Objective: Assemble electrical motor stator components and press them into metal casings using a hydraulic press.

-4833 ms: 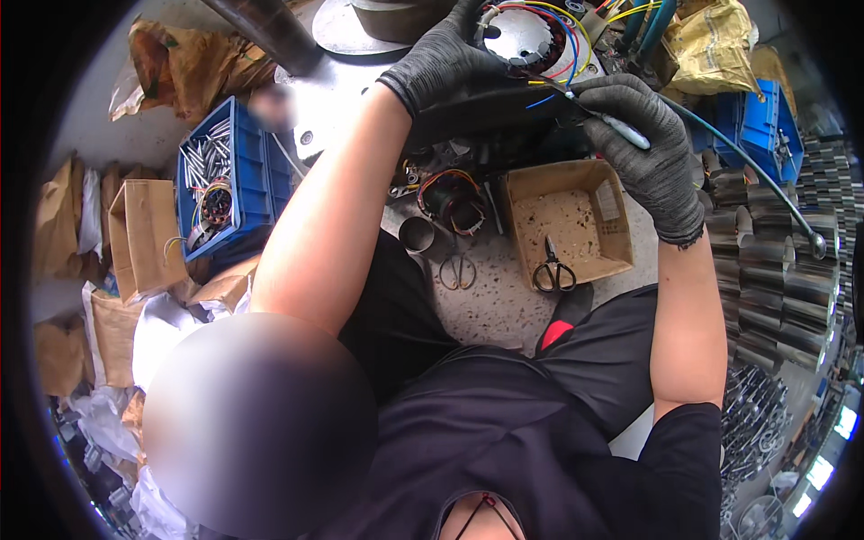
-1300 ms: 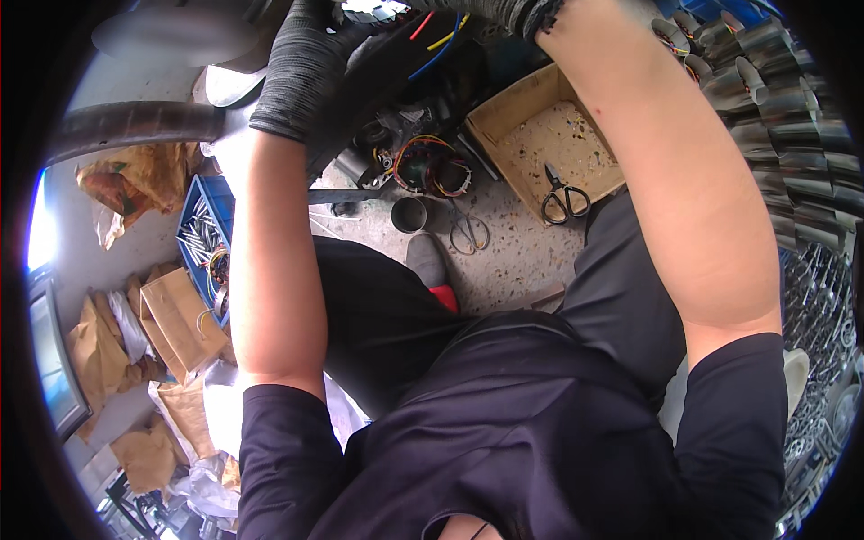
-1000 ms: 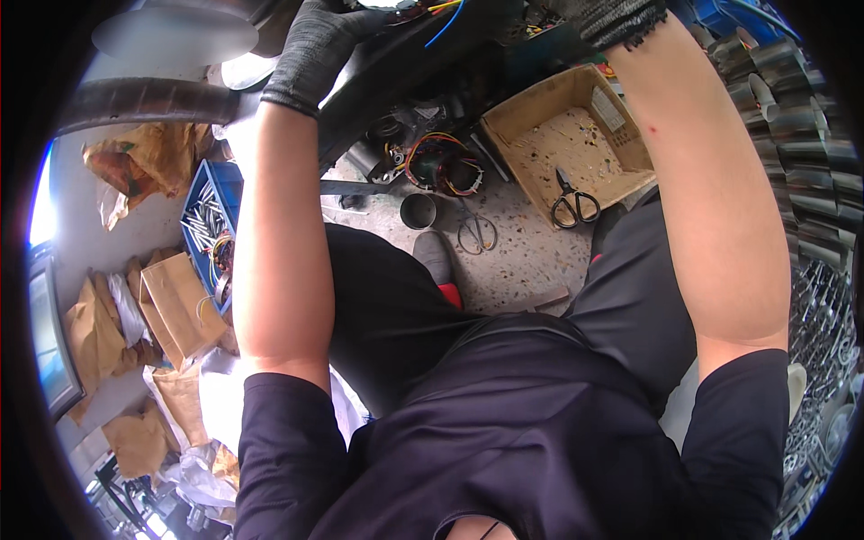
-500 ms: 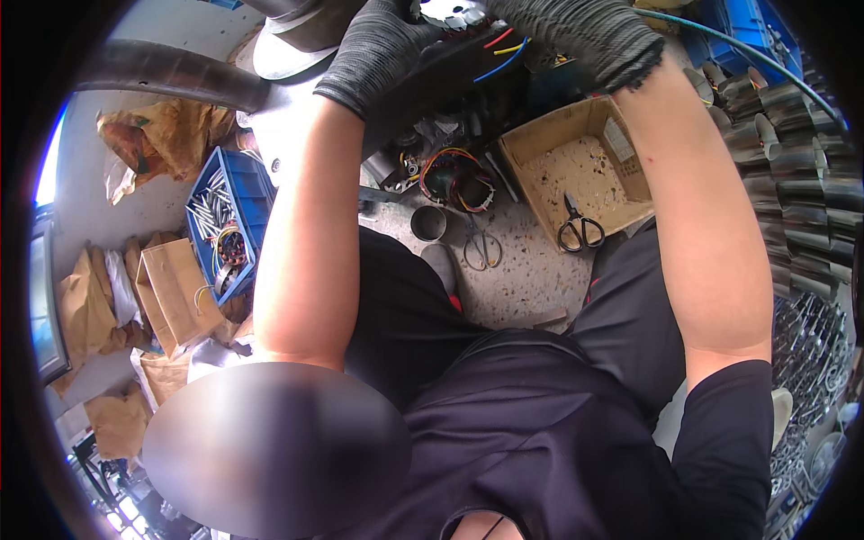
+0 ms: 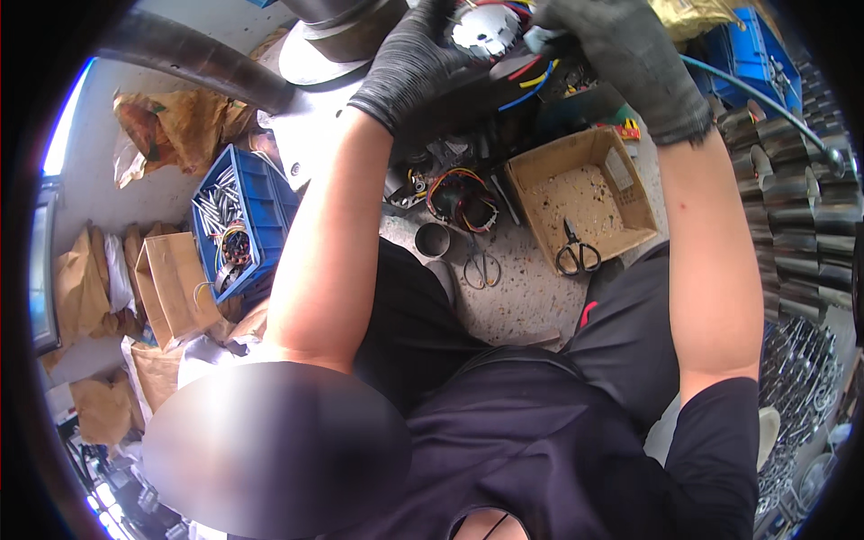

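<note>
My left hand (image 5: 409, 67), in a black glove, grips the side of a round metal motor part (image 5: 486, 31) with coloured wires (image 5: 531, 76) hanging from it, at the top of the view. My right hand (image 5: 630, 58), in a grey glove, holds a slim tool (image 5: 540, 38) against the same part; a blue hose (image 5: 765, 103) runs from it to the right. Below the hands, on the speckled floor, lie a wound copper coil (image 5: 461, 198), a small metal ring (image 5: 432, 240) and a pair of scissors (image 5: 481, 265).
An open cardboard box (image 5: 621, 175) holds a second pair of black scissors (image 5: 576, 256). A blue crate (image 5: 256, 193) of metal pins stands at left, beside brown paper bags (image 5: 171, 279). Stacked metal parts (image 5: 796, 207) line the right side. A dark pipe (image 5: 189, 63) crosses top left.
The view has tilted up and steadied; both hands stay on the motor part, now lower in the picture. The right hand's tool and blue hose are back in view.
</note>
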`<state>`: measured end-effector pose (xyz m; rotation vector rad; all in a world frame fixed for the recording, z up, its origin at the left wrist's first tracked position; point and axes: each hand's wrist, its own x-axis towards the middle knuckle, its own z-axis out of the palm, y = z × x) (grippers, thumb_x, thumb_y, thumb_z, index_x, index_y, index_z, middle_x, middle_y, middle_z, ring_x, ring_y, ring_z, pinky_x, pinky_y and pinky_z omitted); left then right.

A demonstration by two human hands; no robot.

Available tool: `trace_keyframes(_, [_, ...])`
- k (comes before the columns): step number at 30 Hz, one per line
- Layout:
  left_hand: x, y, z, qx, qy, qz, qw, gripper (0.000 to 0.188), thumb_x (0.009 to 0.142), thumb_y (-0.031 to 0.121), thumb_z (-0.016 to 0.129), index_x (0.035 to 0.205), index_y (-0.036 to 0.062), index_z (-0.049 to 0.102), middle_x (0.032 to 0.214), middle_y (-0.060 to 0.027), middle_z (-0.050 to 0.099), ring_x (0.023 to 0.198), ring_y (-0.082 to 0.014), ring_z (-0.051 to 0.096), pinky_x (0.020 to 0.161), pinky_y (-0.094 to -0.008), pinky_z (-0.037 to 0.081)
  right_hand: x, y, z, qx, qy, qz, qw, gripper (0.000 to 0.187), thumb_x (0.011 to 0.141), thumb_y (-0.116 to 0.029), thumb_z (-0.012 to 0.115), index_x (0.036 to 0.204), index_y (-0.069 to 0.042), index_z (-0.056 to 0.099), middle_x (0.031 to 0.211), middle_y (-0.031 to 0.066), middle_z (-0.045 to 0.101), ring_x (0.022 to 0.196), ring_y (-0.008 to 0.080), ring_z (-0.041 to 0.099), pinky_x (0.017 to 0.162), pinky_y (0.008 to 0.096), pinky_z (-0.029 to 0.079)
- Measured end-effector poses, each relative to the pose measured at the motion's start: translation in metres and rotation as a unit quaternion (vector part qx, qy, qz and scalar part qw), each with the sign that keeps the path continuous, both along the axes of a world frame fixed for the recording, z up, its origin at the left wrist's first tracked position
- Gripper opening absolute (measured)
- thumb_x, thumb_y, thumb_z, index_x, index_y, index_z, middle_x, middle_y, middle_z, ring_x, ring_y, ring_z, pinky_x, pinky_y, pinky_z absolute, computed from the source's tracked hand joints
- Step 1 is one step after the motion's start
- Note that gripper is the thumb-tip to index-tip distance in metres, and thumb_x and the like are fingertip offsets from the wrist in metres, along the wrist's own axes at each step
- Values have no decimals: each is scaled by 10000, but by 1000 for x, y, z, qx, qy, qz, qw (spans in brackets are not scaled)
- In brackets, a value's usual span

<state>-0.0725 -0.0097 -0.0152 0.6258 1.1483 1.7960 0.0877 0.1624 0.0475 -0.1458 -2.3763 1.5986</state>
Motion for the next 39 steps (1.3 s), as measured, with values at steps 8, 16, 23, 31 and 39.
trace_keyframes(8, [-3,-24,1,-171,578,205,771,691,788,-23,796,1424,100,557,1245,-124,665,1184,-232,640,1047,-358,521,9,-3,-32,-22,114,-58,992,127,957,-178,750,1025,-71,748,860,24,735,800,84,688,690,268,581])
trace_keyframes(16, [21,-17,15,-165,615,187,748,734,772,128,817,1458,141,555,1252,-199,615,1195,-329,603,1068,-428,498,-7,-9,-50,-32,17,-91,995,189,930,-180,782,1073,-61,753,889,67,743,747,103,680,665,275,566])
trace_keyframes(23, [19,-13,-8,-174,627,208,730,919,723,306,926,1514,137,489,1332,-223,580,1244,-376,568,1086,-429,488,11,-18,-28,-144,-22,-1,989,108,919,-87,752,997,-26,709,863,15,711,839,95,661,753,277,550])
trace_keyframes(31, [5,-21,5,-169,591,194,765,752,847,89,769,1528,103,451,1277,-272,581,1207,-399,598,1072,-441,496,35,-14,-35,176,145,23,973,229,855,23,745,1078,-11,711,1128,115,674,997,210,683,869,319,555])
trace_keyframes(39, [8,-18,-6,-166,556,176,796,973,762,192,878,1545,-31,346,1403,-300,540,1311,-307,570,1144,-396,459,33,-40,-51,223,167,44,959,208,854,-12,746,1058,-28,711,1097,147,692,939,305,715,812,371,583])
